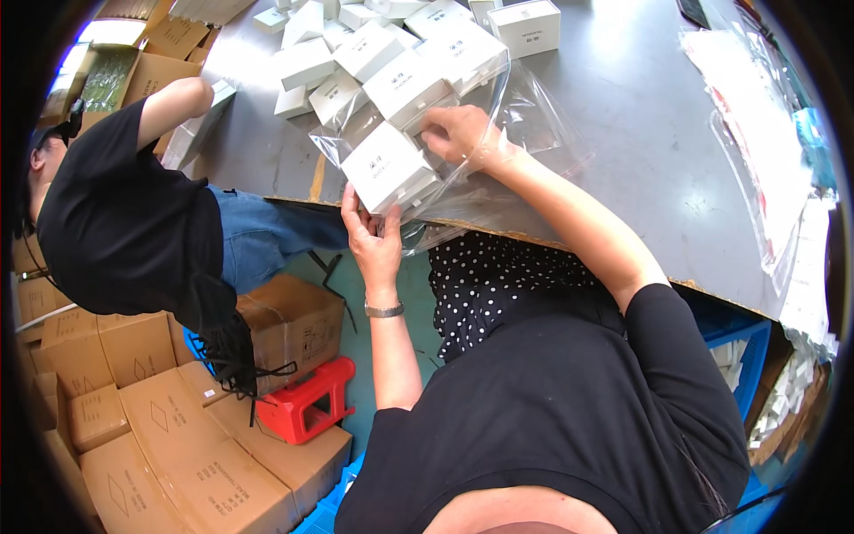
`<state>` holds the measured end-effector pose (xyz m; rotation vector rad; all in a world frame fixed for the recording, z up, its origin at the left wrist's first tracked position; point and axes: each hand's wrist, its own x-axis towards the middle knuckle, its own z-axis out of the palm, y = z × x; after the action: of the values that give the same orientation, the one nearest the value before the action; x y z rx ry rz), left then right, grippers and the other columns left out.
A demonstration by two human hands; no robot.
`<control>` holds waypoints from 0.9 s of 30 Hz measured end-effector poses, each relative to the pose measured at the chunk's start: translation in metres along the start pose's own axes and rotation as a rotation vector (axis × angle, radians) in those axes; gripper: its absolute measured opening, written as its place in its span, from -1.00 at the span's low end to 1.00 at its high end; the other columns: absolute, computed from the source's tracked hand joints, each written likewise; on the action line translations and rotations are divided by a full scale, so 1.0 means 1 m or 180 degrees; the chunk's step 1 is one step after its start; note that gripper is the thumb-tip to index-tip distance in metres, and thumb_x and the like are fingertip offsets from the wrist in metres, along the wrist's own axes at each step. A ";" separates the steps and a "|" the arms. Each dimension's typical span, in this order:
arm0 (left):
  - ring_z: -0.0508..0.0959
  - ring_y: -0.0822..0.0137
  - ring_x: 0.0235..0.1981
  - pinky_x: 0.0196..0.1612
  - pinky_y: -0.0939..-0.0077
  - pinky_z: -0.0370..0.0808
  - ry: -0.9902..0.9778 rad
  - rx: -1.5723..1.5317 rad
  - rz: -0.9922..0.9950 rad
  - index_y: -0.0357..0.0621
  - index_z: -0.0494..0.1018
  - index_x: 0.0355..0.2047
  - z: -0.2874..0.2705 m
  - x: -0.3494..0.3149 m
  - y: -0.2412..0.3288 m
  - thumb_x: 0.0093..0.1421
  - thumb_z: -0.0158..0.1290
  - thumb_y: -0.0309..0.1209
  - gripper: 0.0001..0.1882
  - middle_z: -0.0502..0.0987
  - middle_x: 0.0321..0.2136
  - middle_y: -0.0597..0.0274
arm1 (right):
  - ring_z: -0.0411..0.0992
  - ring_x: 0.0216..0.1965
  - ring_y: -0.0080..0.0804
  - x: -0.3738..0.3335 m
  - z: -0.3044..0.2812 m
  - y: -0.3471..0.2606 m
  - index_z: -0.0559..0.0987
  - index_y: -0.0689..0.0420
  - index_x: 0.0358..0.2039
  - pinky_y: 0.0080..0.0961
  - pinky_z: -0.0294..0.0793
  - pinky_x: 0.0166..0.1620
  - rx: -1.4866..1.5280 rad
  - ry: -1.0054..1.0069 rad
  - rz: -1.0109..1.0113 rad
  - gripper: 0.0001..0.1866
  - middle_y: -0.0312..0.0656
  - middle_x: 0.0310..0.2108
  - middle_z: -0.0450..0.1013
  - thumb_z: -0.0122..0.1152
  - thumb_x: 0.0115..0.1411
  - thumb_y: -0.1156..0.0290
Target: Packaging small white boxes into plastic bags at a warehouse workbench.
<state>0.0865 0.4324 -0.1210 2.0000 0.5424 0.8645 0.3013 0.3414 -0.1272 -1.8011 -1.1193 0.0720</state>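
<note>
At the table's near edge, my left hand (pixel 374 247) grips the lower end of a small white box (pixel 384 167), thumb on one side and fingers on the other. Clear plastic bag film (pixel 534 116) lies around this box and spreads to its right. My right hand (pixel 464 135) is just beyond, its fingers curled in against the side of the boxes, amid the plastic. What those fingertips pinch is hidden. Touching the gripped box's far side is another white box (pixel 405 87), part of a loose pile.
More white boxes (pixel 369 49) heap up on the grey table (pixel 640 133). Plastic-wrapped flat sheets (pixel 738 116) lie at right. On the left, a person in black (pixel 133 222) leans at the table. Cartons (pixel 178 436), a red stool (pixel 311 405) and blue crates (pixel 752 356) stand below.
</note>
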 end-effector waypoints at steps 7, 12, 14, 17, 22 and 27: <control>0.49 0.17 0.06 0.12 0.34 0.42 -0.0161 -0.0271 -0.0587 -0.29 -0.02 0.38 -0.001 -0.012 0.003 0.26 0.16 -0.36 -0.19 0.38 0.16 -0.06 | 0.37 0.16 0.01 -0.032 -0.012 -0.028 0.19 0.14 0.31 -0.22 0.37 0.19 0.0577 -0.1044 -0.0132 0.00 0.11 0.09 0.41 0.51 -0.15 0.30; 0.41 0.16 0.16 0.10 0.34 0.44 -0.0399 -0.0247 -0.0280 -0.33 -0.08 0.38 0.004 -0.018 0.014 0.09 0.33 -0.15 0.06 0.30 0.19 -0.12 | 0.32 0.16 0.06 -0.027 -0.003 -0.025 0.26 0.21 0.25 -0.18 0.28 0.24 0.0428 -0.0816 -0.0163 0.03 0.08 0.12 0.37 0.58 -0.29 0.36; 0.35 0.21 0.19 0.09 0.38 0.44 -0.0583 -0.0727 -0.0188 -0.32 -0.08 0.38 -0.010 -0.010 0.013 0.09 0.33 -0.13 0.06 0.26 0.20 -0.07 | 0.32 0.15 0.05 -0.031 0.001 -0.015 0.31 0.21 0.21 -0.19 0.31 0.22 0.0384 -0.0638 -0.0158 -0.03 0.08 0.10 0.38 0.56 -0.27 0.38; 0.42 0.32 -0.01 0.08 0.41 0.40 0.0580 -0.1007 -0.0497 -0.32 0.23 0.20 -0.036 0.028 0.002 0.28 0.12 -0.34 -0.45 0.35 0.11 0.09 | 0.33 0.12 0.01 -0.034 0.002 -0.009 0.33 0.09 0.21 -0.23 0.34 0.19 0.0330 -0.0875 -0.0075 -0.12 0.03 0.05 0.41 0.51 -0.18 0.33; 0.48 0.27 0.08 0.07 0.37 0.48 -0.0545 0.1241 0.0672 -0.10 0.45 0.09 -0.038 0.148 0.014 0.13 0.20 -0.49 -0.52 0.48 0.06 0.14 | 0.34 0.12 -0.01 -0.033 -0.002 -0.003 0.30 0.02 0.27 -0.23 0.35 0.18 0.0394 -0.0986 -0.0034 -0.12 0.02 0.01 0.42 0.47 -0.13 0.43; 0.53 0.28 -0.03 0.07 0.38 0.49 -0.2615 0.0719 -0.0173 -0.06 0.35 0.23 -0.011 0.220 -0.013 0.10 0.24 -0.45 -0.35 0.51 0.03 0.11 | 0.34 0.13 0.00 -0.025 -0.012 -0.016 0.24 0.05 0.31 -0.20 0.32 0.20 0.0434 -0.1426 0.0281 -0.06 0.03 0.03 0.42 0.45 -0.13 0.48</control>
<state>0.2240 0.5878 -0.0466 2.3013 0.2140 -0.0993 0.2829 0.3164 -0.1192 -1.7552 -1.3059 0.6154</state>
